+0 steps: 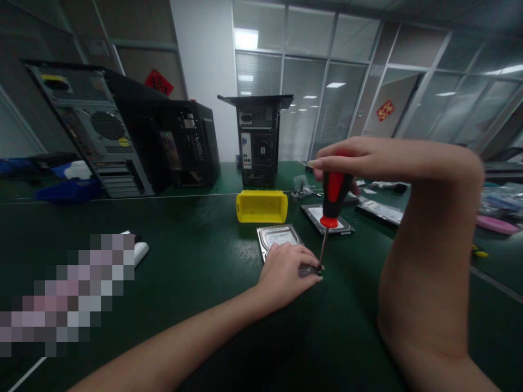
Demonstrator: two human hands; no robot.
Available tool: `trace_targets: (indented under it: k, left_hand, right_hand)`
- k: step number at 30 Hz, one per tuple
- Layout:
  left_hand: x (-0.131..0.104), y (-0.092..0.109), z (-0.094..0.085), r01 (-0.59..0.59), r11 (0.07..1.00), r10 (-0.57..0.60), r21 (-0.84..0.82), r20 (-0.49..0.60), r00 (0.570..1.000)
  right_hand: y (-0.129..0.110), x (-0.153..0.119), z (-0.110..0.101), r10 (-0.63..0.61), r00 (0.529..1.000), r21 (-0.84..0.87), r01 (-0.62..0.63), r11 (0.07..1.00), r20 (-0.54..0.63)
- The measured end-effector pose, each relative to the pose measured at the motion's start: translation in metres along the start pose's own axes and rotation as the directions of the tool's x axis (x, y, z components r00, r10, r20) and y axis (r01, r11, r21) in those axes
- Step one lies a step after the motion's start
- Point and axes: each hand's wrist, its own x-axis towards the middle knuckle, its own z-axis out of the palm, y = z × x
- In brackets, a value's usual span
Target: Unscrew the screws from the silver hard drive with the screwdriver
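Observation:
A silver hard drive (280, 234) lies on the green tabletop, its near part covered by my left hand (289, 267). The fingers of that hand are closed over the drive's near right corner, close around the screwdriver's tip. My right hand (343, 155) grips a red and black screwdriver (336, 188) from above, palm over the handle's end. Its metal shaft slants down to the drive's corner beside my left fingertips. Whether the tip sits in a screw cannot be made out. Just behind the screwdriver, a second hard drive (312, 216) lies flat.
A yellow plastic bin (262, 221) stands beyond the drive. Another drive (382, 211) lies to the right. Computer cases (118, 130) rise at the back left, and one more case (258, 147) stands at centre back. Blue bins (67, 191) are far left.

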Motion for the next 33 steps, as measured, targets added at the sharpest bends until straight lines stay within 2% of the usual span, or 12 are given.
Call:
trace_targets:
  k: [3,7,9,14,17,20,26,33]
  left_hand:
    - [0.000,0.001,-0.001,0.000,1.000,0.000,-0.002,-0.002,1.000]
    - [0.000,0.001,-0.002,0.005,1.000,-0.005,0.001,0.005,1.000]
    - [0.000,0.000,-0.002,0.004,1.000,-0.004,0.003,0.004,1.000]
    - [-0.001,-0.001,-0.001,-0.008,1.000,0.008,0.016,-0.008,1.000]
    - [-0.001,-0.002,0.000,-0.014,1.000,0.015,0.026,-0.021,1.000]
    - [-0.001,-0.001,-0.001,-0.022,0.999,0.023,0.030,-0.019,1.000]
    - [-0.002,0.001,-0.003,-0.010,0.999,0.010,0.034,-0.009,1.000]
    - [-0.004,-0.001,-0.003,-0.037,0.999,0.037,0.028,-0.022,0.999]
  right_hand:
    - [0.000,0.001,0.000,-0.049,0.999,-0.007,0.049,0.999,-0.001]
    - [0.006,0.003,-0.001,0.029,1.000,0.002,-0.029,1.000,0.006]
    - [0.008,0.003,-0.002,0.024,1.000,-0.004,-0.024,1.000,0.017]
    - [0.007,-0.002,-0.003,-0.169,0.983,-0.007,0.170,0.985,0.072]
    - [0.004,-0.004,-0.003,-0.220,0.972,0.029,0.218,0.976,0.084]
    - [0.002,-0.003,-0.003,-0.196,0.975,0.033,0.194,0.981,0.102]
    - [0.007,0.000,-0.003,-0.053,0.993,-0.009,0.054,0.998,0.103]
    - [0.019,0.003,-0.003,-0.185,0.971,0.114,0.169,0.979,0.154]
